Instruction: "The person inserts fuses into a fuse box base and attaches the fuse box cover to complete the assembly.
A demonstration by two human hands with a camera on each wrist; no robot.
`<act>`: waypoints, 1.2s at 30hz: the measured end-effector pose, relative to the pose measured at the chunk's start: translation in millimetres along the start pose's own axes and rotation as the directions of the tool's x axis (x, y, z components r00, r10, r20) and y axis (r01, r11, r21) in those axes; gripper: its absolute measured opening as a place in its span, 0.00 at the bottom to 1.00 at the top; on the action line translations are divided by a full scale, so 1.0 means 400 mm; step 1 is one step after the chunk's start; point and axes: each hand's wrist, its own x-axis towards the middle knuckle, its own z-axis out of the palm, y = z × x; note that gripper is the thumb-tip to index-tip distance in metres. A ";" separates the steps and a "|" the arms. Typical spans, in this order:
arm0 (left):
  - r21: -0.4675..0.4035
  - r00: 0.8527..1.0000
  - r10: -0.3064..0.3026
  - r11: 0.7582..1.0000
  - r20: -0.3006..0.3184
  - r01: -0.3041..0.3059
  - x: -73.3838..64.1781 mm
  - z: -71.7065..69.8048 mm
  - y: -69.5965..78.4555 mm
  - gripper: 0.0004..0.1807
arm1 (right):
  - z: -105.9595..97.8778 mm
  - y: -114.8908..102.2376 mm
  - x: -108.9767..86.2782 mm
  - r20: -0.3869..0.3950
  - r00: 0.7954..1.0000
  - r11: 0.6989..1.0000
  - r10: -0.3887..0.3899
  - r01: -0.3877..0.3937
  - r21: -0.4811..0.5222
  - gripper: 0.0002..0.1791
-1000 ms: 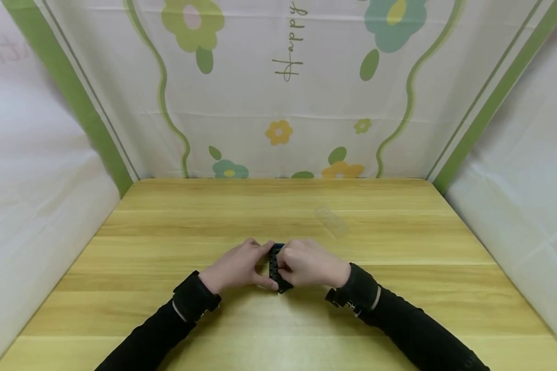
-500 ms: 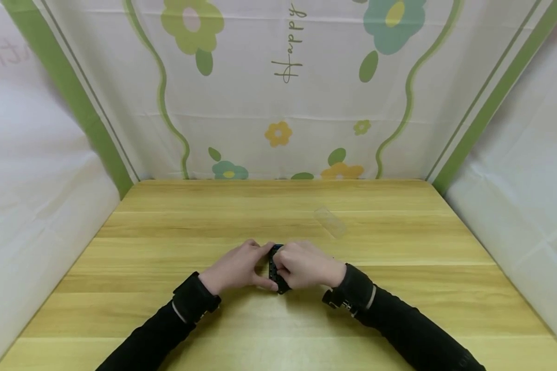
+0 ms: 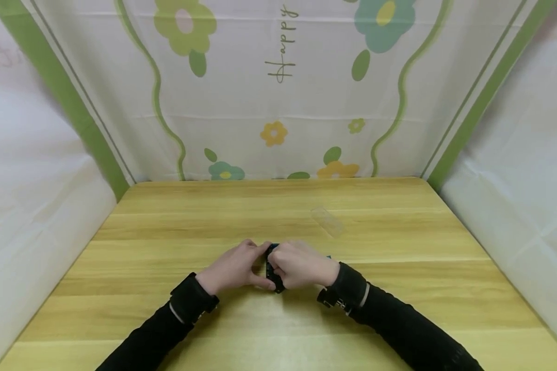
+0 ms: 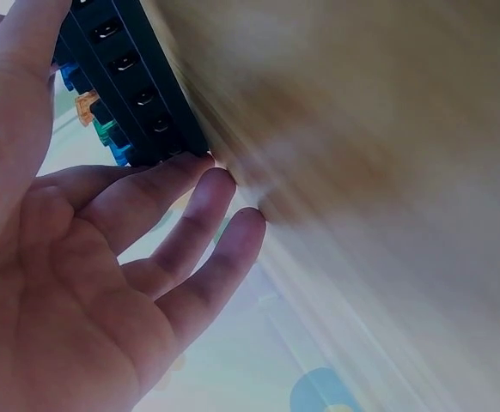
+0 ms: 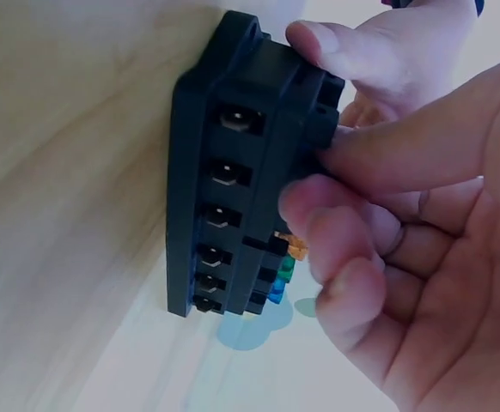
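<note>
A black fuse box with a row of metal terminals along its side stands on the table between both hands. Orange, green and blue blade fuses show in its top at the far end. My left hand grips the box by its two ends, thumb at the near end and a forefinger at the far end. Over the box's top bends my right hand, its thumb and curled fingers pinching at the fuse row. The piece at those fingertips is hidden, apparently a fuse.
Behind the right hand, a clear rectangular plastic cover lies on the wooden table. A small blue bit peeks out beside the right wrist, too covered to identify. Cloth printed with flowers encloses the table's back and sides.
The right hand has shifted slightly left over the fuse box, uncovering the blue bit beside its wrist. The left hand keeps its grip. The head view has drifted slightly.
</note>
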 end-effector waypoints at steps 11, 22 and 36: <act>-0.002 1.000 -0.014 1.000 0.026 0.014 -0.002 -0.008 -0.008 0.54 | -0.034 0.026 -0.001 0.104 0.995 0.987 -0.001 -0.016 0.161 0.15; 0.008 1.000 -0.008 1.000 0.023 0.008 0.000 -0.011 -0.012 0.53 | -0.017 0.003 0.007 0.028 0.999 1.000 0.021 -0.021 0.008 0.21; 0.016 1.000 -0.014 1.000 0.023 0.014 0.001 -0.005 -0.006 0.54 | -0.026 0.002 0.003 0.023 1.000 1.000 -0.002 0.002 -0.010 0.25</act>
